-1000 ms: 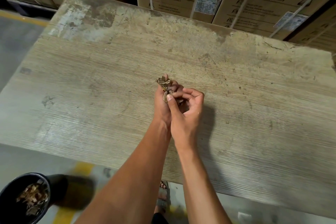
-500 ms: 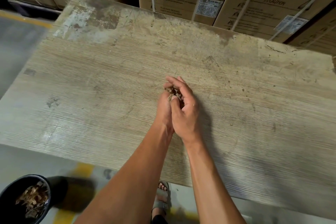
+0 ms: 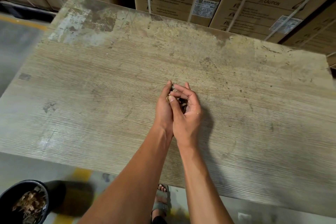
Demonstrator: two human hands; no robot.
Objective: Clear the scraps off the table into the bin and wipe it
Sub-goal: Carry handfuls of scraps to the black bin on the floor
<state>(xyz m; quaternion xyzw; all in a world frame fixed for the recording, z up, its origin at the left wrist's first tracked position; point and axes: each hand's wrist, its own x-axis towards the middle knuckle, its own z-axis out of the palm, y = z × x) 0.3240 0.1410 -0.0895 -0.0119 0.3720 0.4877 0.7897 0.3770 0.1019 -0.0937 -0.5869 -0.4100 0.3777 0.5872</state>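
Both hands, left point(image 3: 164, 112) and right point(image 3: 188, 114), cup brown scraps point(image 3: 182, 102) together above the table point(image 3: 91, 96).

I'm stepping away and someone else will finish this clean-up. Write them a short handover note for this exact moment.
Left hand and right hand: pressed together above the middle of the table, cupping a small clump of scraps between them.
Bin: black, on the floor past the table's near left corner, already partly filled with scraps.
Done: no loose pile shows on the tabletop; only stains and small specks.
Left: carry this handful to the bin and drop it in, then wipe the table. No cloth is in view.
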